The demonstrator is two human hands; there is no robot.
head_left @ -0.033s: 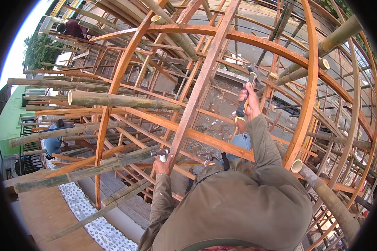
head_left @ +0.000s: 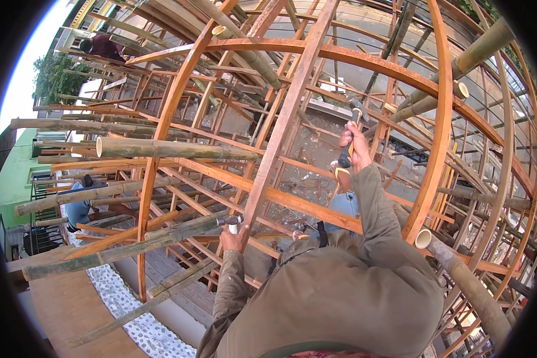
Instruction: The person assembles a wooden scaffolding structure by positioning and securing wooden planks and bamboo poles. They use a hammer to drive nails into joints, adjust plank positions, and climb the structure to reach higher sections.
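My right hand [head_left: 356, 148] is raised right of centre, its fingers wrapped round the black-and-orange handle of a hammer [head_left: 356, 110] whose metal head points up and away. Lower and to the left, my left hand [head_left: 234, 240] closes on a hammer with a white handle [head_left: 233, 228] and a dark metal head. That hand is against the lower end of a long reddish plank [head_left: 285, 130], which slants up to the far edge. A lighter orange beam [head_left: 307, 207] crosses this plank just above my left hand.
Bamboo poles [head_left: 176, 148] jut in from the left, with another pole [head_left: 468, 286] at right. A curved timber [head_left: 382, 65] spans the far side; an upright timber [head_left: 438, 131] stands right. Ground shows far below. Two other people, one in blue [head_left: 76, 206], one in dark red [head_left: 107, 46], are at left.
The view has shifted very slightly. The hammer head in my right hand sits a little lower and further left; both hands keep their holds.
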